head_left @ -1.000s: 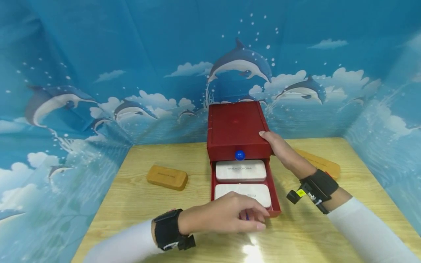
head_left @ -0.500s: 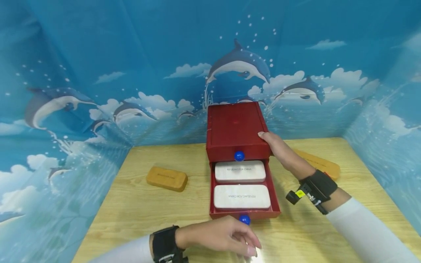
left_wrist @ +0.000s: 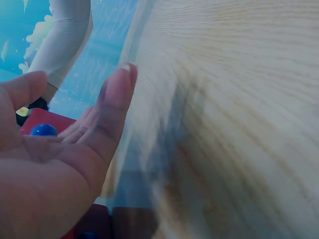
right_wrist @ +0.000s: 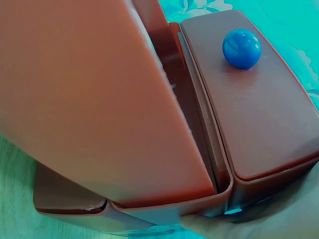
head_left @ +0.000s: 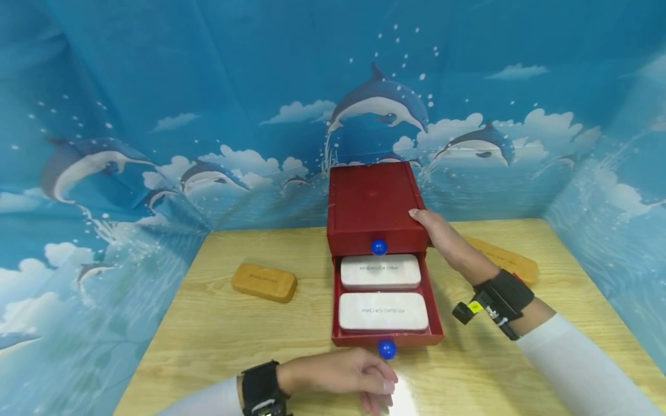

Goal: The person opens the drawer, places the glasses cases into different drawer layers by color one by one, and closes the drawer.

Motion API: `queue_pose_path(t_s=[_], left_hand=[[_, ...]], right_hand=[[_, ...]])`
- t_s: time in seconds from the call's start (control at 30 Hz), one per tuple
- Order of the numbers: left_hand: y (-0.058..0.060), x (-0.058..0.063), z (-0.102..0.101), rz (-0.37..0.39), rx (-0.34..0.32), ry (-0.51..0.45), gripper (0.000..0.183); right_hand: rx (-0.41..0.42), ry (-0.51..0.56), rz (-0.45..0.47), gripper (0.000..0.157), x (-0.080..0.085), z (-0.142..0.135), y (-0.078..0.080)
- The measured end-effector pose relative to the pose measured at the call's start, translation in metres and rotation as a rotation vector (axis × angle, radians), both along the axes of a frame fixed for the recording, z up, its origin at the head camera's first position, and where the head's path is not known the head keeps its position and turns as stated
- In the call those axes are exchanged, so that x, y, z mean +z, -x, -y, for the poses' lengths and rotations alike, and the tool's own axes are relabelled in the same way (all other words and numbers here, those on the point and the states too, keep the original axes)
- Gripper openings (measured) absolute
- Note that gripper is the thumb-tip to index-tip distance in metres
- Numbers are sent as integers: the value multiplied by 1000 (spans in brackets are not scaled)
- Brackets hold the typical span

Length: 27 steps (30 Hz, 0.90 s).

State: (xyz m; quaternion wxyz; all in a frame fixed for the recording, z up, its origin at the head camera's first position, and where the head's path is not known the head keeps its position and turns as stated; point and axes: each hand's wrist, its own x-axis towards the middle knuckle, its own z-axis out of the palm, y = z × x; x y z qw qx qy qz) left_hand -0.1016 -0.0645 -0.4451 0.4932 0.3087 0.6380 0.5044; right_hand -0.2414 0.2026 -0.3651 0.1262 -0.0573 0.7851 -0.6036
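A red two-drawer box [head_left: 372, 196] stands at the back of the table. Its lower drawer [head_left: 359, 340] is pulled out and holds two white rounded oblong cases [head_left: 383, 311], one behind the other. My right hand [head_left: 450, 240] holds the box's front right corner, thumb on the top edge and fingers down the side. Just in front of the drawer's blue knob [head_left: 387, 349], my left hand [head_left: 346, 372] hovers with loosely bent fingers and nothing in it. The left wrist view shows that palm [left_wrist: 55, 174]. In the right wrist view, the upper drawer's blue knob [right_wrist: 241, 49] shows.
A tan oblong case [head_left: 264, 282] lies on the wooden table [head_left: 208, 346] left of the box. Another tan case [head_left: 507, 260] lies to the right, partly behind my right forearm. A blue dolphin-print cloth [head_left: 260, 86] hangs behind and at both sides.
My left hand has drawn back from the front of the lower drawer toward me, uncovering its knob and the nearer white case. The right hand and box have stayed in place.
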Motion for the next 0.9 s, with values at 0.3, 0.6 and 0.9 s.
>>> queue_pose_path(t_s=[0.3, 0.6, 0.9], left_hand=[[4, -11, -7, 231, 53, -122, 51], [3, -14, -14, 395, 109, -186, 59], [7, -10, -16, 323, 152, -173, 50]], right_hand=[[-7, 0, -2, 65, -1, 0, 0], [-5, 3, 0, 65, 0, -1, 1], [-1, 3, -8, 62, 0, 0, 1]])
